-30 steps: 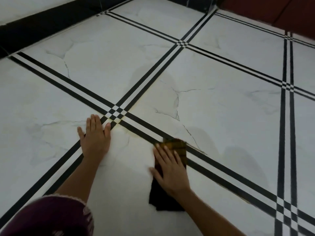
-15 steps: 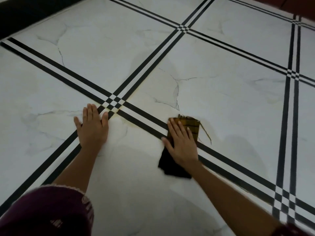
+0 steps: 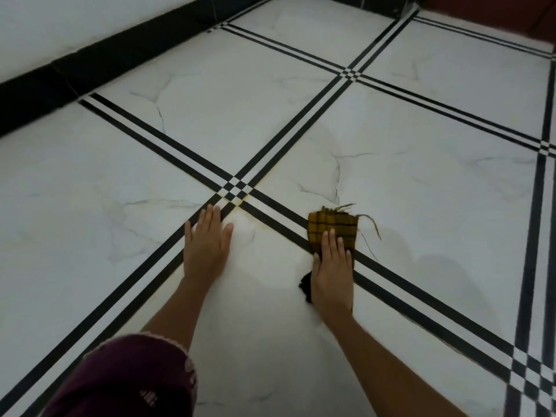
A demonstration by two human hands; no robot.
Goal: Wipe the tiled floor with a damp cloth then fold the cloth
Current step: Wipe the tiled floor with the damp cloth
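- cloth point(image 3: 332, 228) on floor point(image 3: 421, 182), lying across black tile stripe, pinned under flat right hand point(image 3: 332, 270)
- left hand point(image 3: 207, 245) open, palm down on tile, holding nothing
- soft, limp, frayed; probably wet-heavy, pinch corners to fold

Single head-worn view, wide-angle, high above the tiled floor point(image 3: 421, 182), facing forward and down; both forearms reach in from the bottom edge. No second view.

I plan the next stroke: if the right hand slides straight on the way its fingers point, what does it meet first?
Apart from the cloth under it, the right hand meets only bare tiled floor; the way looks free up to the next black stripes.
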